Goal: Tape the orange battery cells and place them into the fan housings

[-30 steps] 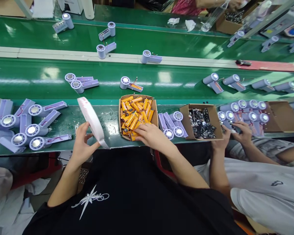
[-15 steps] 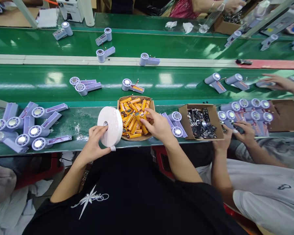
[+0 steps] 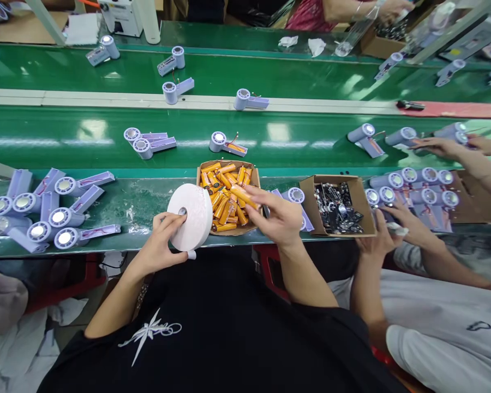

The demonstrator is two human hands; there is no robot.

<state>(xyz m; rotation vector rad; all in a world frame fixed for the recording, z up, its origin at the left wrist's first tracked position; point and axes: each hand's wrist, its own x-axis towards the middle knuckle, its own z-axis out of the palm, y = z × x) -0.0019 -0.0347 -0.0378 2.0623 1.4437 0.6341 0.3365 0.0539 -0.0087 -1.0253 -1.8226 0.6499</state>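
Observation:
My left hand [image 3: 166, 237] grips a wide roll of white tape [image 3: 193, 218], fingers at its core and thumb near the loose tape end [image 3: 191, 255] at the bottom. In my right hand [image 3: 279, 215] is an orange cylindrical battery [image 3: 244, 195], pinched between thumb and fingers and raised over a cardboard box [image 3: 253, 170]. Several more orange batteries [image 3: 225, 210] lie jumbled in that box. Just right of my right hand, lilac fan-like housings [image 3: 295, 195] rest on the bench, partly hidden by the hand.
Lilac housings [image 3: 61, 217] cluster at the left of the bench. A box of small black parts [image 3: 339, 207] stands to the right, beside a co-worker's hands [image 3: 387, 232]. Beyond runs a green conveyor belt [image 3: 180, 123] carrying more housings. Another person's hand [image 3: 442, 147] reaches over it.
My right hand has lifted a battery from the pile and drawn back slightly right. The tape roll has shifted a little right. Housings on the near belt have moved right.

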